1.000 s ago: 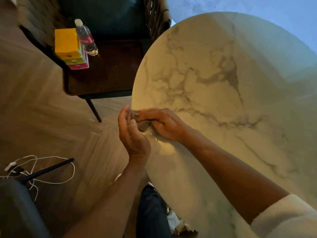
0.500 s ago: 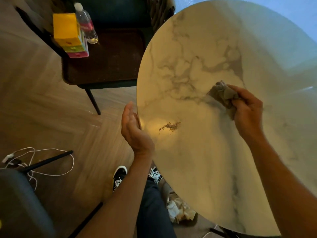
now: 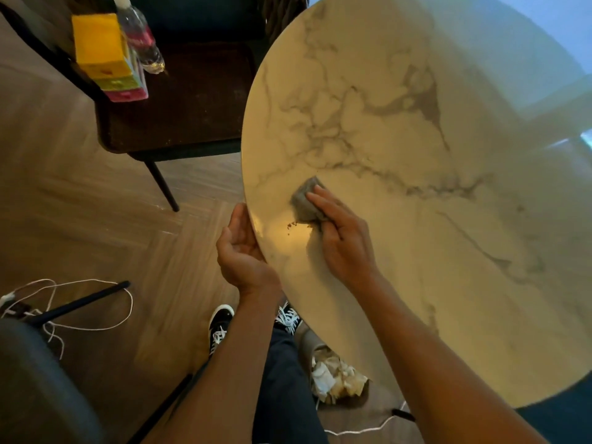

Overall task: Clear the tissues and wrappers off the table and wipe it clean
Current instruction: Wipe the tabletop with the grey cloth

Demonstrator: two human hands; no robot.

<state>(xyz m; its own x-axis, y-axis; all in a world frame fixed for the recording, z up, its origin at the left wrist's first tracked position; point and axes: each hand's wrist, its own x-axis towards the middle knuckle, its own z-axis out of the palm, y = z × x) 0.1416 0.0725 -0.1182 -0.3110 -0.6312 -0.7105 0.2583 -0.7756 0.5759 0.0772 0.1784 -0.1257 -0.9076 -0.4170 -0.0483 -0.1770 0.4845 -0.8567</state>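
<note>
A round white marble table (image 3: 448, 219) fills the right of the view. My right hand (image 3: 342, 238) presses a small grey cloth (image 3: 306, 203) flat on the tabletop near its left edge. A little patch of brown crumbs (image 3: 292, 225) lies just left of the cloth. My left hand (image 3: 242, 251) is cupped, palm up, against the table's left rim, below the crumbs, and holds nothing that I can see. Under the table by my legs stands a bin (image 3: 336, 376) filled with crumpled tissues and wrappers.
A dark chair (image 3: 179, 107) stands left of the table, with a stack of coloured tissue boxes (image 3: 102, 56) and a plastic bottle (image 3: 141, 40) on its seat. A white cable (image 3: 80, 302) loops on the wooden floor by another chair (image 3: 38, 386) at bottom left.
My right hand has swept the cloth from the middle of the table back toward the left edge, up to the crumbs. My left hand stays cupped at the rim.
</note>
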